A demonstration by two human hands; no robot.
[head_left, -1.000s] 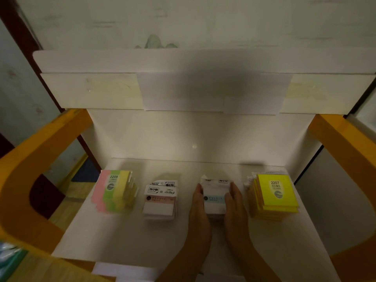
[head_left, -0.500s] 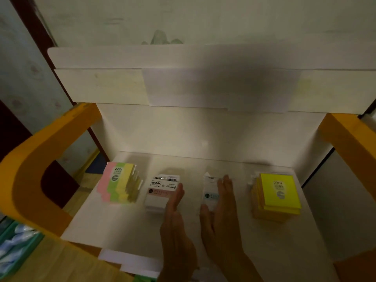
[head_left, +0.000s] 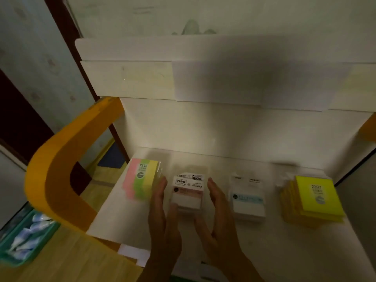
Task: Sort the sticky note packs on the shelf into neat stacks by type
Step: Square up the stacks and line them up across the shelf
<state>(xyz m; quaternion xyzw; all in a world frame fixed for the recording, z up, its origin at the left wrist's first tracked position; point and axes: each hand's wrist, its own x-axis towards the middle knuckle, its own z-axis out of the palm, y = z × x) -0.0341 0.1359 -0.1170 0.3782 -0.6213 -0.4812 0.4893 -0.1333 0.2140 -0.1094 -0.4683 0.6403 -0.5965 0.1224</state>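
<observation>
Dim, greenish light, soft motion blur throughout, wide-angle bending at the edges.

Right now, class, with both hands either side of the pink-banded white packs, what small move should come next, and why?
Probably press the left hand and right hand inward to square the pink-banded stack. Its packs look slightly offset, and straight fingers already flank both sides. The blue-banded stack beside it looks tidier.
</observation>
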